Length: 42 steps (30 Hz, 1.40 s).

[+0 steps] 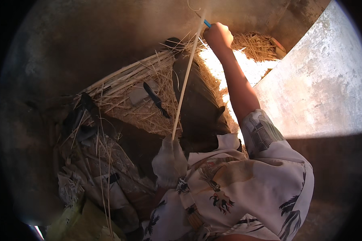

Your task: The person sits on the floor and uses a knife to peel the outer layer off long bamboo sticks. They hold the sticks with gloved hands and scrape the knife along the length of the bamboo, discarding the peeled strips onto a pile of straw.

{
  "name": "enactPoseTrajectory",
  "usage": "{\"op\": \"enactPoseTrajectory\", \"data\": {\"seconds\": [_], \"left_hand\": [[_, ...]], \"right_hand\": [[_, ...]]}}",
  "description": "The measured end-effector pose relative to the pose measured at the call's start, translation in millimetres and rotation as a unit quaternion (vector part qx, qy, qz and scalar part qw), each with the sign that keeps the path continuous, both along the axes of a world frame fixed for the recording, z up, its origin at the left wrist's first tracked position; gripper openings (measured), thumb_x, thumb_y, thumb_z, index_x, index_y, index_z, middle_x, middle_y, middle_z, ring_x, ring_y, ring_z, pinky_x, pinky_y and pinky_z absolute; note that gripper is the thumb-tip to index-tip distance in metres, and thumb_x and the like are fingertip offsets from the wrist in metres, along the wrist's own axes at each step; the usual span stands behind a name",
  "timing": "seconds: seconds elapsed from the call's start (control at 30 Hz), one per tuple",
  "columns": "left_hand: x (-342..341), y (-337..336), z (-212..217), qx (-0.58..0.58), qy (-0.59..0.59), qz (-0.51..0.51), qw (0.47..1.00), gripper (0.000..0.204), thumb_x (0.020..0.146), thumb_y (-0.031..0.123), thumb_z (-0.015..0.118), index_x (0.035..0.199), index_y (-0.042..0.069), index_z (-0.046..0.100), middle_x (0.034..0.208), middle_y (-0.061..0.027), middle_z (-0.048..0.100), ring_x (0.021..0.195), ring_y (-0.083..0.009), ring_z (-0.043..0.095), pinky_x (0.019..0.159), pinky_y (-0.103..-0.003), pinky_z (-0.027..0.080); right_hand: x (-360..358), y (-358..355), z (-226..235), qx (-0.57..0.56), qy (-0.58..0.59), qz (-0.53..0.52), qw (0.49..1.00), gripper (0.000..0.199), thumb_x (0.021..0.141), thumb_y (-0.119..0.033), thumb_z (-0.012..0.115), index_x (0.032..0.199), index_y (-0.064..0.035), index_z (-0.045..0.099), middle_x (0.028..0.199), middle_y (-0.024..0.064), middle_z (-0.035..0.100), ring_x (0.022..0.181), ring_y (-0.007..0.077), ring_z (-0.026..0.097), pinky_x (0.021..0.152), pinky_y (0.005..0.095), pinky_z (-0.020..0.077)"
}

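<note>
- Gripping at full reach, my right hand (219, 37) is clamped round a blue-handled tool (207, 23), its thin end pointing away from my fist, up and to the left.
- Just left of that fist runs the pale strip (187, 76), long and narrow, slanting down toward my body; the tool's thin end crosses it in this view, but I cannot tell whether the two touch.
- Beyond the right fist, near the tool's end, a thin curl (194, 6) hangs.
- Close to my body, my left hand (169, 160), in a whitish glove, is closed on the strip's lower end; the separate fingers are too blurred to make out.
- Between my two grips, under the strip, lie my dark trousers (197, 100).
- Ahead and to the left of the gloved grip, a black knife (156, 99) rests among loose shavings (124, 114), just beside a flat grey block (137, 96).
- Farther out from that same grip, past the knife, a bundle of long strips (120, 75) lies slantwise.
- Right of my outstretched fist there is a straw-coloured heap (255, 44), with bright sunlight on the ground nearer me.
- Behind my left grip and off to its left, a green sack (84, 221) sits near the lower edge.
</note>
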<state>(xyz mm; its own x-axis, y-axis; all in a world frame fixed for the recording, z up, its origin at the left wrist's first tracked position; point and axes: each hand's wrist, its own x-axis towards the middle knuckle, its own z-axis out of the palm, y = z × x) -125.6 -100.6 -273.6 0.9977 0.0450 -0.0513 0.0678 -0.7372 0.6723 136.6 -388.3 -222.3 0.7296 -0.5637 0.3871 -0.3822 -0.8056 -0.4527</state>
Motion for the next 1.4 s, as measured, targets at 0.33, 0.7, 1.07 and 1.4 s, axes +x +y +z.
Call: {"op": "enactPoseTrajectory", "data": {"seconds": [0.33, 0.7, 1.07, 1.4], "left_hand": [[30, 16, -7, -0.057, -0.087, -0.155, 0.982, 0.017, 0.098, 0.015, 0.056, 0.109, 0.004, 0.063, 0.084, -0.0193, 0.067, 0.076, -0.0357, 0.07, 0.066, -0.042, 0.056], [18, 7, -19, 0.042, -0.044, -0.196, 0.979, 0.022, 0.085, -0.003, 0.057, 0.106, 0.003, 0.062, 0.104, -0.0153, 0.059, 0.085, -0.0316, 0.068, 0.072, -0.039, 0.058], [28, 16, -12, 0.078, -0.074, -0.154, 0.982, 0.019, 0.085, -0.001, 0.057, 0.104, 0.003, 0.061, 0.106, -0.0177, 0.059, 0.088, -0.0339, 0.067, 0.07, -0.042, 0.057], [12, 15, -13, 0.121, -0.142, -0.192, 0.963, 0.018, 0.087, 0.005, 0.058, 0.104, 0.005, 0.061, 0.103, -0.0155, 0.059, 0.08, -0.0345, 0.069, 0.066, -0.041, 0.057]], "right_hand": [[-136, 112, -77, -0.084, -0.166, 0.362, 0.913, 0.012, 0.083, -0.015, 0.068, 0.074, -0.0073, 0.064, 0.056, 0.0094, 0.055, 0.05, 0.0297, 0.059, 0.05, 0.0413, 0.0471], [-70, 45, -32, -0.119, -0.03, 0.189, 0.974, 0.016, 0.079, -0.024, 0.069, 0.086, -0.0101, 0.071, 0.066, 0.0136, 0.066, 0.063, 0.0329, 0.067, 0.058, 0.0456, 0.0521], [-149, 123, -96, -0.07, -0.033, 0.341, 0.937, 0.01, 0.075, -0.016, 0.072, 0.075, -0.0104, 0.063, 0.064, 0.0079, 0.064, 0.057, 0.0287, 0.065, 0.051, 0.042, 0.0506], [-84, 86, -54, -0.096, -0.048, 0.204, 0.973, 0.01, 0.081, -0.016, 0.062, 0.08, -0.0085, 0.068, 0.07, 0.0121, 0.068, 0.061, 0.0328, 0.067, 0.055, 0.044, 0.0524]]}}
